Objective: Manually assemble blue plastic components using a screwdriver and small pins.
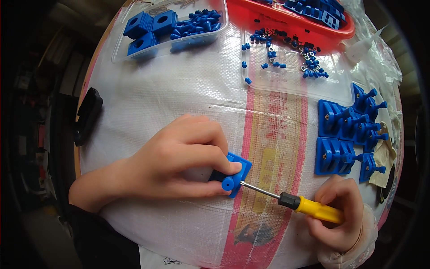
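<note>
A yellow-handled screwdriver (320,210) is gripped by the curled right fingers (320,229), which are closed around the rear of its handle. Its tip is pointed leftward, at the near right side of a blue plastic piece (244,171); whether contact is made cannot be told. The piece is pinched between the index and thumb of the left fingers (208,157), closed down to its width, over the white-covered counter (170,94).

Just beyond the right fingers, assembled blue pieces (329,154) are grouped in rows, with a beige scrap (382,163) laid to their right. A black object (88,116) is placed well to the left of the left fingers and beyond them.

Farther off, ahead of both sets of fingers, small blue caps (264,66) and metal rings (303,69) are scattered on a clear tray (291,85). Farthest, square blue plates (163,21) and blue pegs (199,23) are held in a clear box (226,20), and blue parts (329,20) in a red basin (347,31).
</note>
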`<state>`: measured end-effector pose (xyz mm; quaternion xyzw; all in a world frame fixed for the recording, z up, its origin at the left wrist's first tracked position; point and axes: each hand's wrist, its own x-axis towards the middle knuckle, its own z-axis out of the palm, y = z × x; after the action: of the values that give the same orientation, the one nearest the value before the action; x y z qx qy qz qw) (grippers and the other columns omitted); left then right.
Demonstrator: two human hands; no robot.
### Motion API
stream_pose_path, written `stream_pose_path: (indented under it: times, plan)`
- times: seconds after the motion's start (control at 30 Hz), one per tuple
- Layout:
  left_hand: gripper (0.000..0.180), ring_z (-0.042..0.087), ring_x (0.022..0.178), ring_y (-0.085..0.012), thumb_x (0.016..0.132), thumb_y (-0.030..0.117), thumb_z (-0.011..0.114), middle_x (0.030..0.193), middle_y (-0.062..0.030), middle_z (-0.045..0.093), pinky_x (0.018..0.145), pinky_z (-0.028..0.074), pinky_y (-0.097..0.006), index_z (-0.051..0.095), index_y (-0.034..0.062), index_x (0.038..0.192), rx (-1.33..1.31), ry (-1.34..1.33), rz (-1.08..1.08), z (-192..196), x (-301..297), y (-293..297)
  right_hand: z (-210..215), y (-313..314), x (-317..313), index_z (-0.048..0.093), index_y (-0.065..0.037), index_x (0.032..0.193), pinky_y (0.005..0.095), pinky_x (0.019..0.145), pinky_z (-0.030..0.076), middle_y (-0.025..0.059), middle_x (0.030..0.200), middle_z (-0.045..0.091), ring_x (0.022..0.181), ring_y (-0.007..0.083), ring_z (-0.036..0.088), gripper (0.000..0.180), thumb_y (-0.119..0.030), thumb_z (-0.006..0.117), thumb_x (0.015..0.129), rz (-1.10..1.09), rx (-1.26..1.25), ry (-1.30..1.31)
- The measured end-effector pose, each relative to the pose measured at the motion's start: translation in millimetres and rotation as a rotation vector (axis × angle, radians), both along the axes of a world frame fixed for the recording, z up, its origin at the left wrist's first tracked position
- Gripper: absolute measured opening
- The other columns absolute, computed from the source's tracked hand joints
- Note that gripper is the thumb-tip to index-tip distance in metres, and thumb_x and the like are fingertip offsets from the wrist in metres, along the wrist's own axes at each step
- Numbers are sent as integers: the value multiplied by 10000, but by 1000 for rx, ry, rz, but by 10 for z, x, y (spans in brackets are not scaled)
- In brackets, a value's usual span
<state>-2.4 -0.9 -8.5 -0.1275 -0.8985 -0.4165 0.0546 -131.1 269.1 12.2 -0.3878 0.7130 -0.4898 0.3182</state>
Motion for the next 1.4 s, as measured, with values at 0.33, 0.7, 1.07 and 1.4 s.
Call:
stream_pose_path:
  times: [0.33, 0.7, 1.07, 1.4]
  plan:
    - [266, 479, 676, -133, 648, 235, 797, 754, -3, 522, 622, 328, -263, 689, 112, 858, -34, -3, -8, -5, 16, -4, 53, 48, -110, 498, 17, 931, 209, 648, 403, 104, 827, 524, 713, 138, 518, 324, -23, 704, 684, 171, 133, -8]
    - [286, 477, 665, -124, 644, 253, 796, 741, 7, 518, 623, 319, -264, 693, 124, 878, -48, -13, -16, -1, 18, -5, -8, -27, -14, 539, -5, 828, 225, 617, 408, 96, 809, 525, 687, 137, 522, 347, -32, 769, 570, -11, 94, 48]
    - [289, 480, 667, -125, 642, 251, 800, 746, 1, 527, 621, 322, -266, 690, 121, 876, -36, -13, -20, -11, 5, -11, 58, -66, -48, 628, 29, 834, 251, 514, 381, 105, 667, 580, 564, 186, 539, 309, -167, 751, 629, 45, 120, 330]
    - [368, 508, 708, -115, 706, 130, 761, 835, -48, 543, 624, 390, -234, 590, 33, 1016, -6, -15, 112, 27, 36, 37, 143, -43, -55, 619, 32, 886, 241, 486, 384, 103, 664, 576, 540, 172, 543, 267, -90, 710, 668, 61, 101, 264]
